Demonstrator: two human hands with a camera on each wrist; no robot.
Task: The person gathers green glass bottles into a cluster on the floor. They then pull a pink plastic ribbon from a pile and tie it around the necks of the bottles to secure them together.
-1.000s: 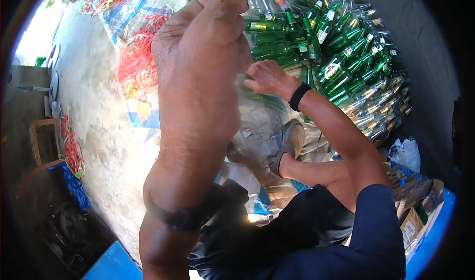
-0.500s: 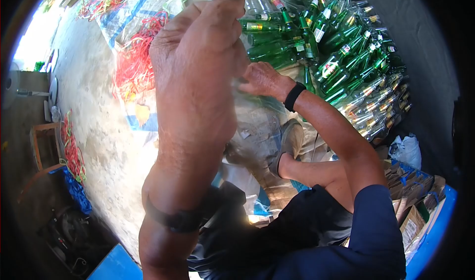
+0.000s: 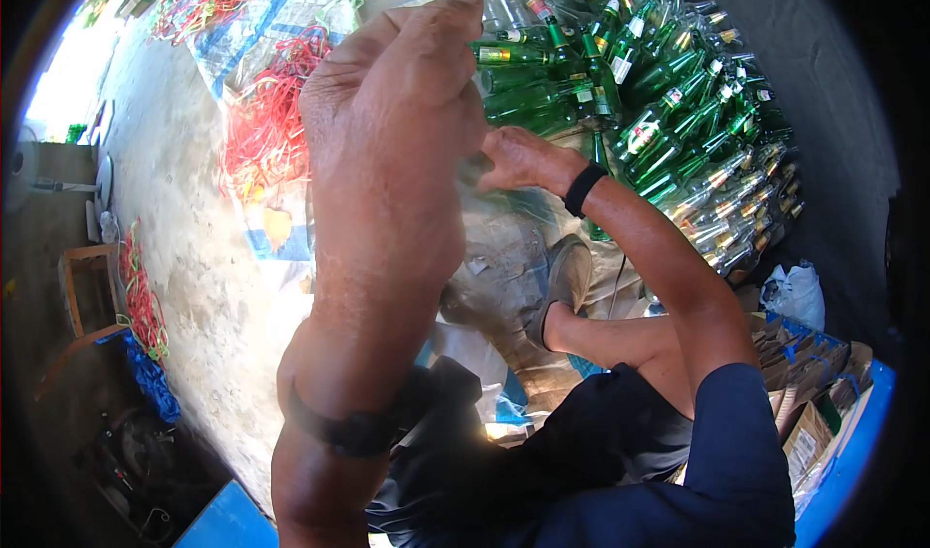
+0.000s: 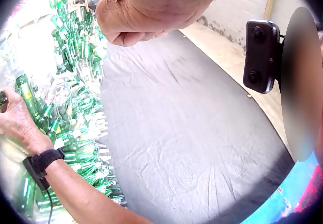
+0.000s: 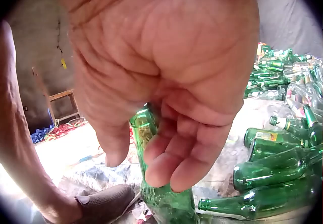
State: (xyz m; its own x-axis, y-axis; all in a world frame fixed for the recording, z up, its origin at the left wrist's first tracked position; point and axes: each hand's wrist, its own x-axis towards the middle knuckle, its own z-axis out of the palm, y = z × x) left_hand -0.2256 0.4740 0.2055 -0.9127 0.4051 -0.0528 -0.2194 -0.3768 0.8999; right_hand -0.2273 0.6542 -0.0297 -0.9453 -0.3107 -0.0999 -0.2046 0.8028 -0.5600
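Your right hand (image 3: pixel 528 158) has its fingers curled about the neck of a green glass bottle (image 5: pixel 170 204); your left hand (image 3: pixel 387 131) is curled, its hold hidden. Judged step: handling one bottle; the next move calls for a firm neck grip. Beyond: crumpled pale sheeting (image 3: pixel 509 248), heaped green and clear glass bottles (image 3: pixel 668 112), grey concrete floor (image 3: pixel 194 277), dark grey sheet wall (image 3: pixel 823 160).

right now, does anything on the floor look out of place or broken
The red twine lies in a loose tangle on the blue-striped sheet, not coiled. Green bottles lie heaped; whether any is broken, I can't tell.
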